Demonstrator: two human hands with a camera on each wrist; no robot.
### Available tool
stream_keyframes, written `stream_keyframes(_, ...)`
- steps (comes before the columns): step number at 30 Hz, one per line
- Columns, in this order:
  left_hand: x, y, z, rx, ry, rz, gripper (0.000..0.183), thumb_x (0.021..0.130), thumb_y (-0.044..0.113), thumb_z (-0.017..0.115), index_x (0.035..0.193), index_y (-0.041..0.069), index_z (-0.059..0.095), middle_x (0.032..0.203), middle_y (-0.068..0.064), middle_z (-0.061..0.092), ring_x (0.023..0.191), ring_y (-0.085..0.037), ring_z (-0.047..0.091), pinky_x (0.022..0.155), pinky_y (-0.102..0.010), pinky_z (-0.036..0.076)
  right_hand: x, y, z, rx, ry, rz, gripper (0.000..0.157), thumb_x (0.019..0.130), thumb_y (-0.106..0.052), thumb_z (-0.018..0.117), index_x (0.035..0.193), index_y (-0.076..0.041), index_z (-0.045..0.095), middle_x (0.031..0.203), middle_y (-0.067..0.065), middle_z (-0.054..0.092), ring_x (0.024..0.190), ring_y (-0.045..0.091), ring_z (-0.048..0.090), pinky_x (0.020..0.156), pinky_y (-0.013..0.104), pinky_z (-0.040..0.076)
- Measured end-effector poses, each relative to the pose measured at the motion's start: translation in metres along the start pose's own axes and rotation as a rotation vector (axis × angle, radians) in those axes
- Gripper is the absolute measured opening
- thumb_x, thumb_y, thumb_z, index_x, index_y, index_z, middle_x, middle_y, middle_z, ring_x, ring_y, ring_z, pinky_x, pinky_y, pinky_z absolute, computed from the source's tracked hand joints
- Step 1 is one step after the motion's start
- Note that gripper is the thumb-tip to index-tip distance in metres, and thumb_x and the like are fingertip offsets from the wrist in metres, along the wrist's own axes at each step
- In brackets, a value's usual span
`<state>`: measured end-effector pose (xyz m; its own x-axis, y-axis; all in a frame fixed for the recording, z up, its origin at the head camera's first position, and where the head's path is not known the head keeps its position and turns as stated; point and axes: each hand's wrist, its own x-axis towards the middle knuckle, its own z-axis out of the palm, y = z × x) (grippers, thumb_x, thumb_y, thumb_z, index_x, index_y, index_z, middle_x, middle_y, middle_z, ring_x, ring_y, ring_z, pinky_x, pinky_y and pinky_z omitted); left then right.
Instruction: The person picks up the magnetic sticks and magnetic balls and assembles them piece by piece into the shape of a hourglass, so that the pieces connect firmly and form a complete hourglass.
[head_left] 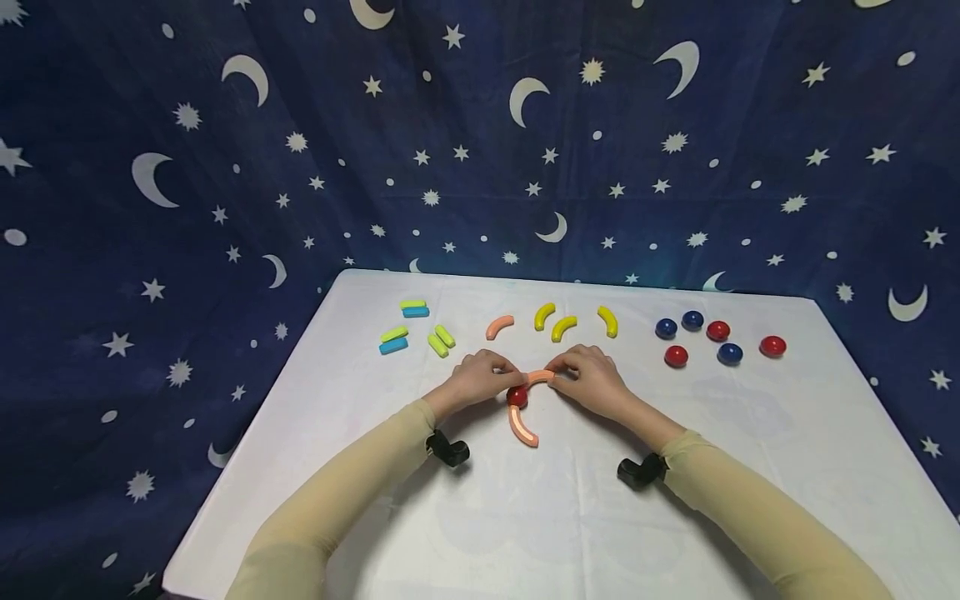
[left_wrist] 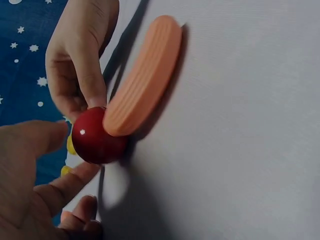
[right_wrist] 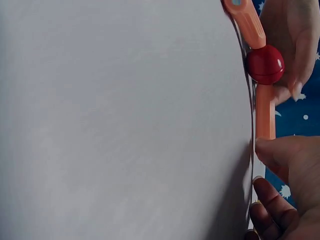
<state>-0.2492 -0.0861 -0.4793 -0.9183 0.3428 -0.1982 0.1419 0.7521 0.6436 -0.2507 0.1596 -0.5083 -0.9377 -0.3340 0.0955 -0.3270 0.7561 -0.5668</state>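
A glossy red ball (head_left: 517, 397) joins two orange curved sticks near the table's middle. One orange stick (head_left: 522, 427) curves toward the front from the ball; the other orange stick (head_left: 540, 377) reaches right, between the hands. My left hand (head_left: 483, 379) holds the ball where it meets the right-hand stick. In the left wrist view its thumb and index finger lie on either side of the red ball (left_wrist: 99, 135). My right hand (head_left: 588, 379) pinches the far end of the right-hand stick, and its thumb (right_wrist: 272, 150) shows at that end in the right wrist view.
Behind the hands lie a loose orange curved stick (head_left: 499, 327) and several yellow curved sticks (head_left: 564, 328). Short green sticks (head_left: 441, 340) and blue sticks (head_left: 393, 346) are at back left. Red balls (head_left: 677, 356) and blue balls (head_left: 730, 354) sit at back right. A starry curtain (head_left: 480, 167) hangs behind the white table (head_left: 480, 533).
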Motion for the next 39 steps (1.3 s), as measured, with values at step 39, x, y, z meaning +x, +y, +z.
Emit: stream_keyframes(39, 0.004, 0.005, 0.001, -0.021, -0.003, -0.007, 0.018, 0.088, 0.046, 0.076, 0.082, 0.03, 0.081, 0.07, 0.01, 0.069, 0.08, -0.02, 0.055, 0.069, -0.038, 0.037, -0.039, 0.047, -0.079, 0.148, 0.243, 0.111, 0.03, 0.099, -0.023, 0.069, 0.125, -0.009, 0.071, 0.113, 0.011, 0.067, 0.104, 0.027, 0.056, 0.088, 0.044, 0.042)
